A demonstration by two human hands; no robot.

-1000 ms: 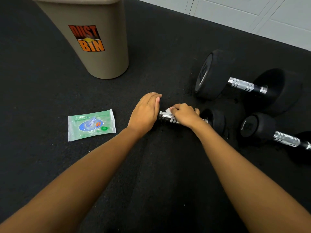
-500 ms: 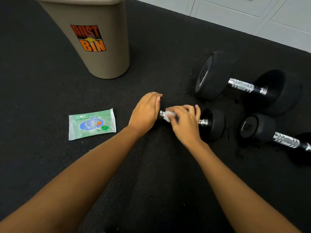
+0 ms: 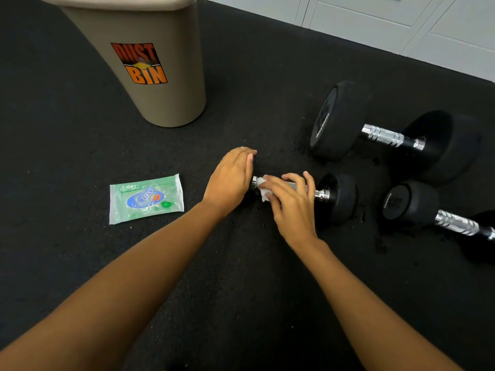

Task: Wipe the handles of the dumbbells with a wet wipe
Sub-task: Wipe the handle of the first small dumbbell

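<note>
A small black dumbbell (image 3: 338, 196) lies on the floor in the middle. My left hand (image 3: 231, 178) covers its left head and holds it down. My right hand (image 3: 290, 203) wraps around the chrome handle with a white wet wipe (image 3: 263, 192) pressed against it; most of the handle is hidden under the fingers. A large dumbbell (image 3: 340, 119) with a chrome handle lies behind to the right. A third small dumbbell (image 3: 407, 203) lies at the far right, partly cut off by the frame edge.
A green wet wipe pack (image 3: 146, 199) lies flat to the left of my hands. A beige dust bin (image 3: 150, 60) stands behind it. Black rubber flooring (image 3: 80, 129) covers the area; white cabinet fronts (image 3: 375, 14) run along the back.
My right hand has turned around the handle, from knuckles on top to fingers spread over it, with the wipe shifted toward the left end. My left hand has stayed put.
</note>
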